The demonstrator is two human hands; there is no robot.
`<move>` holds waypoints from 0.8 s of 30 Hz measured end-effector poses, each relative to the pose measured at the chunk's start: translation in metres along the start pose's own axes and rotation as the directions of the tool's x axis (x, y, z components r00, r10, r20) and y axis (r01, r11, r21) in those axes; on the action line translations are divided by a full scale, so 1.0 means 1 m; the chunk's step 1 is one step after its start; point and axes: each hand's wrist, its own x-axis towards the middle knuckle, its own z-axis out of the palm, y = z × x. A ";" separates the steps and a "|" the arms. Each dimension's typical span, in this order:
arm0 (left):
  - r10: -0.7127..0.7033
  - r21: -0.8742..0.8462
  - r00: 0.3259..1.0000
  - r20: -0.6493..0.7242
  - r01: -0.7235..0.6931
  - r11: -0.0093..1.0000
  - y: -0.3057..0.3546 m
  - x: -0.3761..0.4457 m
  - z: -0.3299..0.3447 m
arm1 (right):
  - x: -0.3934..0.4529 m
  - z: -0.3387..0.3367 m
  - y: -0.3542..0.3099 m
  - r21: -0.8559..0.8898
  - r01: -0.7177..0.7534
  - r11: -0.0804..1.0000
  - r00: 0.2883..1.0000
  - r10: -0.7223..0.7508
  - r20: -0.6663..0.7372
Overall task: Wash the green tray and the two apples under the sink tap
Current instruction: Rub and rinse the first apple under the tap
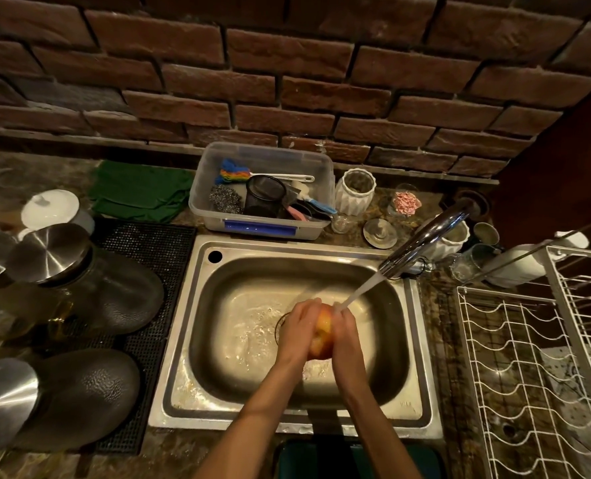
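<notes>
Both hands, left hand [296,328] and right hand [347,335], close around one apple [322,335] under the tap [422,242] stream over the sink [197,340] (second apple, green tray unseen); washing seems midway.

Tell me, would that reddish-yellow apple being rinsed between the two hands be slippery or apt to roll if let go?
Probably slippery: the reddish-yellow apple sits under the tap's water stream, so its smooth skin is wet. Both the left hand and right hand cup it, suggesting it needs firm holding. Being round, it would likely roll across the steel sink basin.
</notes>
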 end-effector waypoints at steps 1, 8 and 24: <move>-0.062 -0.043 0.997 0.038 0.063 0.997 0.002 -0.001 0.000 | -0.002 -0.001 0.001 -0.041 0.044 0.998 0.999 -0.043 0.014; 0.003 -0.022 0.994 0.105 0.000 1.000 0.006 -0.006 0.004 | -0.001 0.003 -0.004 0.088 0.016 0.996 0.998 -0.010 -0.065; 0.240 0.056 0.968 0.078 -0.244 0.968 -0.007 -0.021 -0.003 | 0.023 -0.009 -0.010 0.302 -0.487 0.819 0.873 0.468 0.137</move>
